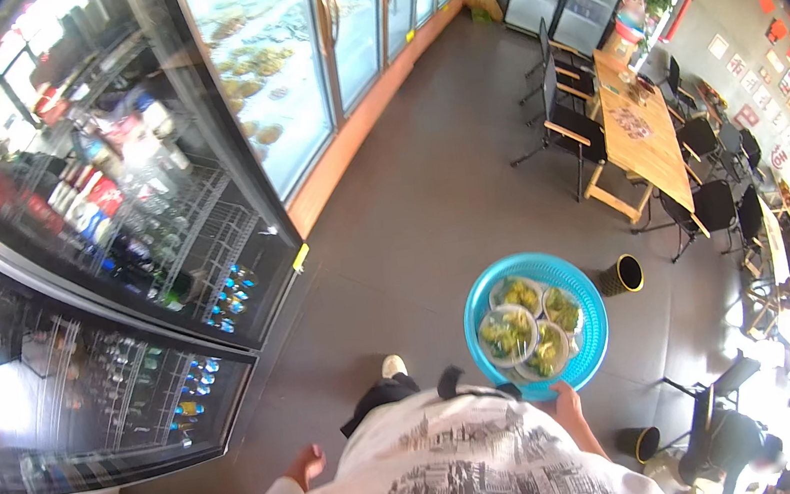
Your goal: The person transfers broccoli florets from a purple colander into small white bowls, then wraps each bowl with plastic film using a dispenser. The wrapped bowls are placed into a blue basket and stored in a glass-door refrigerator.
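Observation:
My right hand (567, 405) grips the near rim of a round blue plastic basket (593, 340), which I carry at my right side. Inside it sit several round clear-lidded containers (508, 335) of green and yellowish food, probably vegetables, one overlapping the others. My left hand (308, 465) hangs at my other side with its fingers loosely curled and nothing visible in it. To the left of that hand is a glass-door drinks fridge (181, 398) with bottles on wire racks.
A row of glass-door display fridges (357, 32) runs along the left. At right, black folding chairs (576, 134) surround a wooden table (639, 125). Black waste bins (622, 275) stand on the grey floor (388, 195). A person (629, 24) is at the table's far end.

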A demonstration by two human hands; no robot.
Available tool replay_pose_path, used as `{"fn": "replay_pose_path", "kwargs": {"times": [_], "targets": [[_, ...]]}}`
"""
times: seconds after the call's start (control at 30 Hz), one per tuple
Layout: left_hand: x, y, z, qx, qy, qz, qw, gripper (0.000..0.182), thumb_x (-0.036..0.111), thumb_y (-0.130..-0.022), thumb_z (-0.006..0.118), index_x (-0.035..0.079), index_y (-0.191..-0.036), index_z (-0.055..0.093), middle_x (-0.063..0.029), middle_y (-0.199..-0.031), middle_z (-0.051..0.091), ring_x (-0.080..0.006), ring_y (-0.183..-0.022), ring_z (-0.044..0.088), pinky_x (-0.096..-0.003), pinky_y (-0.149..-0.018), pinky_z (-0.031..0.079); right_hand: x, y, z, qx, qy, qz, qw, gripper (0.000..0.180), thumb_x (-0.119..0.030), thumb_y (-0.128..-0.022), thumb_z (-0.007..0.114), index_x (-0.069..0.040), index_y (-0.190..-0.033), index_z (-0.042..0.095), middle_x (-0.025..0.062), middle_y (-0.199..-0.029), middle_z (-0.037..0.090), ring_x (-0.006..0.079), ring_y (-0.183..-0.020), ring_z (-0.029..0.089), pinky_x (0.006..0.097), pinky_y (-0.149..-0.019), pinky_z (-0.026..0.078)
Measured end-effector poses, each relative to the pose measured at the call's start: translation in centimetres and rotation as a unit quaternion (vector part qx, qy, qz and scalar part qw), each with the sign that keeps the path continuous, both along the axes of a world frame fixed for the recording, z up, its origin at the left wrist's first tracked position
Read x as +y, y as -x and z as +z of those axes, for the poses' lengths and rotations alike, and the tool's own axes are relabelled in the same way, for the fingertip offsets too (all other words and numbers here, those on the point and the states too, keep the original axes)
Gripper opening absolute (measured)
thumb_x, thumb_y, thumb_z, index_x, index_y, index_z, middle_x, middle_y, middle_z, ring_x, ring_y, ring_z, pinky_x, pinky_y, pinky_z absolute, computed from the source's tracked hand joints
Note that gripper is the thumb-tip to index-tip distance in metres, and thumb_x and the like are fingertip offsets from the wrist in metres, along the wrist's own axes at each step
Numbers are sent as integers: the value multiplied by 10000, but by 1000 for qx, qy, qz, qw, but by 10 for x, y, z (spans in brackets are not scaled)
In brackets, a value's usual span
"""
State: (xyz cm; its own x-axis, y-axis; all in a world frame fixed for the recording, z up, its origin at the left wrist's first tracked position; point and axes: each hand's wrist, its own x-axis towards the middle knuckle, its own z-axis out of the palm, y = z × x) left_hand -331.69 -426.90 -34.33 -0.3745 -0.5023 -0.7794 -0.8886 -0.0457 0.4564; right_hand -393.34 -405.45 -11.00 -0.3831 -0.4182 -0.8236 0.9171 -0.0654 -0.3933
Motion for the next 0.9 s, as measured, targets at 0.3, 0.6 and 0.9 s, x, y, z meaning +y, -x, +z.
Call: {"fn": "replay_pose_path", "kwargs": {"times": [0.3,0.6,0.9], "targets": [[-460,329,163,225,152,91,958,246,150,-975,591,-9,-1141,679,-123,-1046,748,-226,-912,735,-347,-801,570,-184,117,2,22,79,-124,989,445,-87,-867,521,36,-1294,488,230,-1268,591,407,-1127,641,543,-940,571],[-567,433,119,4,122,168,978,89,136,-890,660,66,-880,715,-87,-737,720,-198,-646,698,-389,-589,537,-407,326,-20,87,-53,33,994,293,-116,-900,530,-9,-1173,546,165,-1147,640,361,-970,692,528,-783,620],[-617,616,136,-18,137,-12,990,259,282,-936,584,78,-1035,709,-226,-1078,714,-440,-1019,671,-503,-842,550,-656,540,-3,105,-37,26,993,190,-82,-880,600,3,-1048,578,194,-917,643,343,-763,686,477,-602,581]]}}
